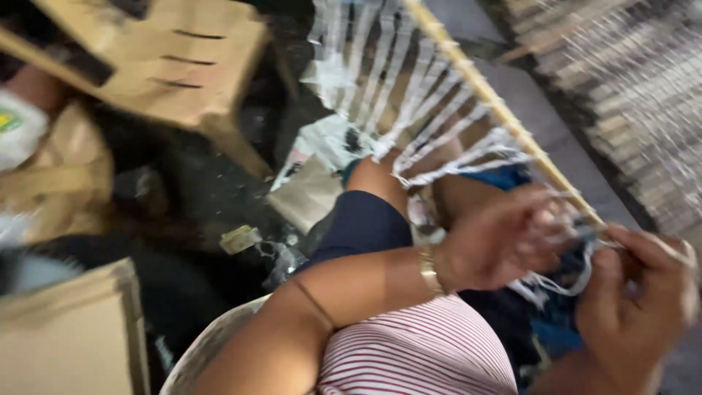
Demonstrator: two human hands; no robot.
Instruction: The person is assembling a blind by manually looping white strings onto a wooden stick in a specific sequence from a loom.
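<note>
A wooden stick slants across the lap, white strips hanging off it, a wooden stool well left. The left hand pinches strips just under the stick; the right hand grips its lower end.

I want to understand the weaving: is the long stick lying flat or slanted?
Slanted: the stick runs diagonally down to the hands, white strips hanging from it.

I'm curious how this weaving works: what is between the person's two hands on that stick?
In the head view, the pale wooden stick runs between the left hand and right hand, with loose white strands hanging in the gap. Blur hides finer detail.
</note>
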